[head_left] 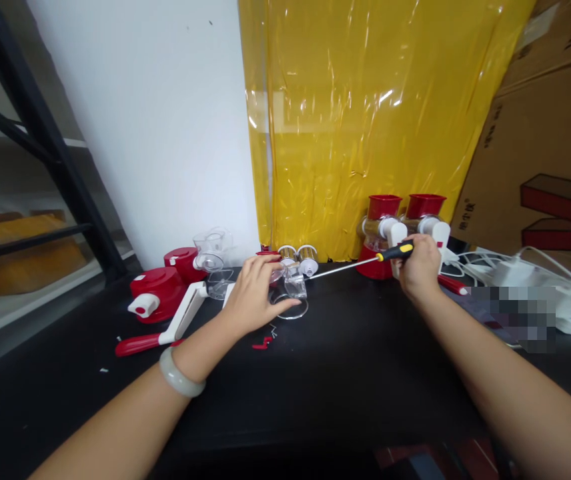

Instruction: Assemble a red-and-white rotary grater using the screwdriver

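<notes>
“Red base (158,287) at the far left. Does it matter right now?”

“Not much. Leave it be, and the long white arm (180,320) with the red grip beside it too.”

“What about the left hand?”

“Your left hand (253,293) has its thumb and fingers spread wide. Mind the little red piece (264,343) on the black table (325,400) just below. The clear plastic part (295,287) is between thumb and fingers, but I can't tell if they squeeze it. Make sure that part can't wobble.”

“Where does the tip go?”

“Your screwdriver (365,261) points left at the clear part, close to your fingers. I can't see what the tip sits on. Line the rod up straight, push softly and turn slowly. Tuck your fingers away from the tip, in case it slips.”

“And the right hand?”

“Your right hand (420,263) is wrapped around the handle. That looks like a good grip. Use your wrist, and don't bump the two red and white machines (425,207) behind it, or the white plugs and cords (513,272) at the far right”
</notes>
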`<state>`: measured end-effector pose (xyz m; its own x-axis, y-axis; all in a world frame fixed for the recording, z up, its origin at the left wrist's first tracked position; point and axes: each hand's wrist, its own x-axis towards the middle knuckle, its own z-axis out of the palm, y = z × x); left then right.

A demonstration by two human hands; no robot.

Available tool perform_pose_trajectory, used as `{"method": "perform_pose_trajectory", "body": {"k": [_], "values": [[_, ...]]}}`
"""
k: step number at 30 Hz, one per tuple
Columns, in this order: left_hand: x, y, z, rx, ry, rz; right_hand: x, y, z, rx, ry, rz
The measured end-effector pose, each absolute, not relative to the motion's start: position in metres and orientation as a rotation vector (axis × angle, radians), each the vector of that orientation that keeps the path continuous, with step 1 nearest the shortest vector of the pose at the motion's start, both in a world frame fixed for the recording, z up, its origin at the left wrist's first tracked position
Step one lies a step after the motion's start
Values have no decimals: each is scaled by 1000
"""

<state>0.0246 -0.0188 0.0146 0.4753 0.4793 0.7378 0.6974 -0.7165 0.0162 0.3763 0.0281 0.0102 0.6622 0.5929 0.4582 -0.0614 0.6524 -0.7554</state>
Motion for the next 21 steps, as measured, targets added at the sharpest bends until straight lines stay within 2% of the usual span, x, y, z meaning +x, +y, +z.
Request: {"method": "perform_pose_trajectory", "body": {"k": [7, 12, 21], "values": [[14, -2, 5, -2553, -1298, -942, 384, 36, 10, -732, -628, 422], [14, -3, 8, -2526, -1386, -1091, 379, 30, 15, -688, -587, 480], [10, 11, 4, -2316, -730, -1584, 375, 22, 28, -605, -483, 710]]}}
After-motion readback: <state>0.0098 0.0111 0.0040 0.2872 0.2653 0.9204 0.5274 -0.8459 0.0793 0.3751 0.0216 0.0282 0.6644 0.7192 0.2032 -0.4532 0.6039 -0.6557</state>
